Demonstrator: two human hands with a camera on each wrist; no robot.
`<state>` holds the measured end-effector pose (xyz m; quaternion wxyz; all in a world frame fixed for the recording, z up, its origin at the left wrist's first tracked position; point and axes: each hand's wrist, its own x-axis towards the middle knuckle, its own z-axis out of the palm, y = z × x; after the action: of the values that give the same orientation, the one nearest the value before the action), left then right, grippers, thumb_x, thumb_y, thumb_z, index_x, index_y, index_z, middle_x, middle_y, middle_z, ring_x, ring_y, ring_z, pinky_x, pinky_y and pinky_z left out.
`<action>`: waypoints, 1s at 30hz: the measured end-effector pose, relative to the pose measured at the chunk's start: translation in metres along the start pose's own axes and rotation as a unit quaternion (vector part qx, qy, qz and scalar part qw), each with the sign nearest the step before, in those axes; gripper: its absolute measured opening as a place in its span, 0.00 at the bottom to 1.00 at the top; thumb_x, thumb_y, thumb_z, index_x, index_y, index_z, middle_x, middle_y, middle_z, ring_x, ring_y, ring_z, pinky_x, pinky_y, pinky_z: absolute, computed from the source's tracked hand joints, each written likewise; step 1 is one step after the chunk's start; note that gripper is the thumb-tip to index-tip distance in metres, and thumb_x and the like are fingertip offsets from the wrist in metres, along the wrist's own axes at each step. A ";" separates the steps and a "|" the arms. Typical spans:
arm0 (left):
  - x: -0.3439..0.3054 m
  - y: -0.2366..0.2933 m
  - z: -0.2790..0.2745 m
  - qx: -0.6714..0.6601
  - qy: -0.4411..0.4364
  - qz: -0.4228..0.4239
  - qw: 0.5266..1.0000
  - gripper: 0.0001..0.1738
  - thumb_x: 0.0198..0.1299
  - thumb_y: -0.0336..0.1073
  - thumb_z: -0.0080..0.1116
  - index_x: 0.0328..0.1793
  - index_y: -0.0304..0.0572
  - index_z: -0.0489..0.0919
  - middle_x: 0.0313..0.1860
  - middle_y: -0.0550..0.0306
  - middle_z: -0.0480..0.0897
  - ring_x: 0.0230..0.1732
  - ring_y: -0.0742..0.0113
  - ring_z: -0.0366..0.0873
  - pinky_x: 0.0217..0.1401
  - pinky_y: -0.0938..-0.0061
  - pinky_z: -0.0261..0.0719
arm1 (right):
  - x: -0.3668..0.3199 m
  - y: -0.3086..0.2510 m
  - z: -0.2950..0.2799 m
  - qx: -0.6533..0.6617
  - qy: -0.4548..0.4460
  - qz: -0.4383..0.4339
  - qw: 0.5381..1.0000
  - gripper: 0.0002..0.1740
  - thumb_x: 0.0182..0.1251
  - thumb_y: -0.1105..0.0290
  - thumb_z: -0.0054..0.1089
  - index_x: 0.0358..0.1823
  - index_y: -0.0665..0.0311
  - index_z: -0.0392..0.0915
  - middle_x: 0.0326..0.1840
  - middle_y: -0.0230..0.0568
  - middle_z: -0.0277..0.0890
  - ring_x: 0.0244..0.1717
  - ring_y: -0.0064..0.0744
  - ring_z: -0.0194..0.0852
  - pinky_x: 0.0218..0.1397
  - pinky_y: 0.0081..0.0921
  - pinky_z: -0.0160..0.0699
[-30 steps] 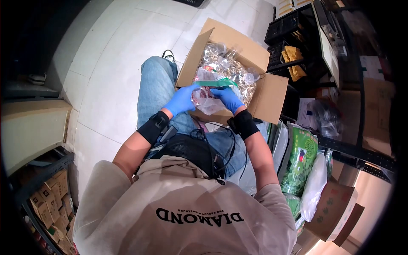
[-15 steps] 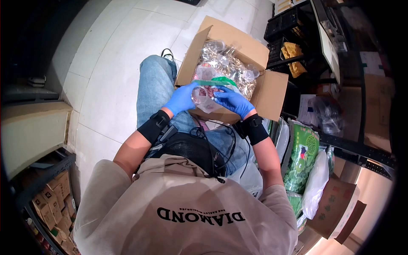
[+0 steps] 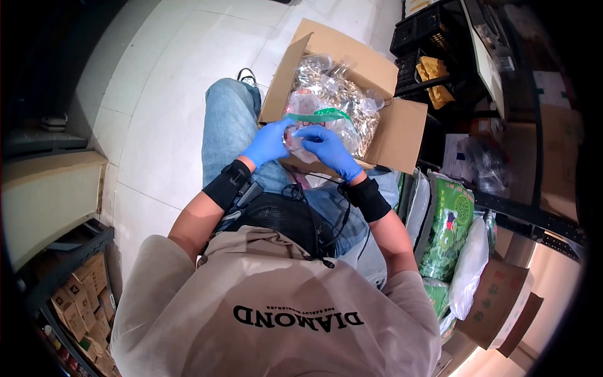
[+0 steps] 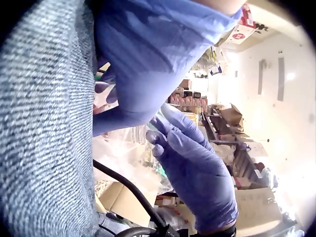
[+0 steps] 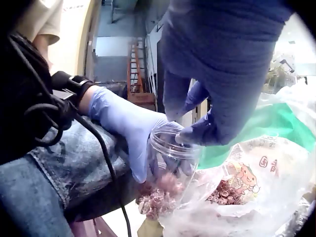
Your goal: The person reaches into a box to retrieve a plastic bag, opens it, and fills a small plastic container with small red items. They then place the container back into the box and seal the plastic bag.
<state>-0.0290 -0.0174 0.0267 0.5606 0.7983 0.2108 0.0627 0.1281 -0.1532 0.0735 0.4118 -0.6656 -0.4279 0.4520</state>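
My left hand, in a blue glove, grips a clear plastic jar by its side, its open mouth facing up. Clumps of purplish-pink dried bits show low in the jar. Over the jar's mouth is my right hand, also gloved in blue, loosely bent fingers pointing down at the rim. Nothing shows between its thumb and fingers. Beside the jar a translucent plastic bag with a green band and a cartoon print stands open, more purplish bits inside.
An open cardboard box in front of me holds several clear containers with brownish contents. My jeans-covered knee is at its left. Black cables hang near my waist. Green packages and a black shelf stand right.
My right hand came back from over the bag and moved left to the jar's mouth. The left hand keeps its grip on the jar in nearly the same place.
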 end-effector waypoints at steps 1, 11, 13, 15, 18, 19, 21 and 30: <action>-0.002 0.004 -0.001 0.032 0.016 0.012 0.999 0.39 0.38 0.31 0.75 0.62 0.46 0.74 0.48 0.42 0.85 0.51 0.41 0.83 0.52 0.57 0.83 | 0.001 0.002 -0.001 -0.001 0.001 0.000 1.000 0.18 0.62 0.80 0.60 0.54 0.66 0.84 0.47 0.36 0.85 0.42 0.21 0.80 0.50 0.22 0.80; -0.002 0.003 -0.001 0.055 0.047 0.058 0.996 0.34 0.38 0.29 0.70 0.58 0.45 0.75 0.46 0.38 0.84 0.49 0.36 0.81 0.50 0.54 0.81 | 0.016 0.061 -0.010 -0.308 0.118 -0.067 0.942 0.16 0.56 0.83 0.49 0.44 0.73 0.82 0.41 0.63 0.81 0.46 0.60 0.80 0.52 0.45 0.78; 0.000 -0.002 0.000 0.061 0.046 0.058 0.995 0.34 0.38 0.29 0.70 0.58 0.45 0.76 0.46 0.38 0.84 0.49 0.36 0.81 0.50 0.54 0.81 | 0.041 0.086 -0.005 -0.299 0.130 -0.036 0.944 0.13 0.61 0.76 0.52 0.45 0.72 0.81 0.45 0.67 0.79 0.48 0.67 0.77 0.50 0.50 0.77; -0.001 -0.008 0.003 0.068 0.045 0.055 0.995 0.34 0.38 0.28 0.69 0.58 0.45 0.76 0.46 0.38 0.84 0.49 0.37 0.81 0.50 0.54 0.81 | 0.067 0.101 -0.004 -0.302 0.070 0.009 0.951 0.13 0.64 0.71 0.53 0.45 0.71 0.81 0.46 0.66 0.80 0.49 0.66 0.78 0.49 0.50 0.77; -0.001 -0.009 0.003 0.051 0.042 0.046 0.997 0.37 0.36 0.29 0.72 0.60 0.44 0.75 0.49 0.40 0.84 0.53 0.38 0.82 0.55 0.57 0.82 | 0.102 0.128 -0.004 -0.284 0.007 0.136 0.949 0.19 0.67 0.59 0.57 0.49 0.66 0.82 0.53 0.64 0.79 0.54 0.61 0.79 0.57 0.48 0.77; -0.001 -0.007 0.003 0.057 0.033 0.039 0.997 0.37 0.36 0.28 0.72 0.60 0.44 0.75 0.49 0.39 0.84 0.52 0.38 0.82 0.55 0.57 0.82 | 0.106 0.131 -0.003 -0.334 0.000 0.137 0.932 0.19 0.67 0.57 0.57 0.49 0.65 0.83 0.52 0.62 0.81 0.53 0.59 0.80 0.57 0.48 0.78; 0.000 -0.008 0.001 0.064 0.023 0.037 0.997 0.37 0.36 0.29 0.71 0.61 0.44 0.75 0.48 0.39 0.84 0.52 0.37 0.82 0.54 0.56 0.82 | 0.110 0.138 -0.004 -0.451 0.034 0.081 0.888 0.21 0.66 0.54 0.54 0.51 0.59 0.84 0.53 0.55 0.83 0.54 0.55 0.81 0.61 0.46 0.76; 0.003 -0.014 0.007 0.071 0.029 0.056 0.996 0.41 0.35 0.30 0.72 0.63 0.44 0.74 0.49 0.38 0.83 0.52 0.38 0.82 0.53 0.57 0.82 | 0.092 0.173 -0.003 -0.555 0.097 0.093 0.821 0.19 0.69 0.62 0.50 0.56 0.58 0.82 0.58 0.51 0.81 0.59 0.53 0.77 0.65 0.47 0.70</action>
<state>-0.0275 -0.0182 0.0112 0.4923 0.8442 0.1861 0.1017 0.1863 -0.1177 -0.1105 -0.0315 -0.8585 -0.5004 0.1077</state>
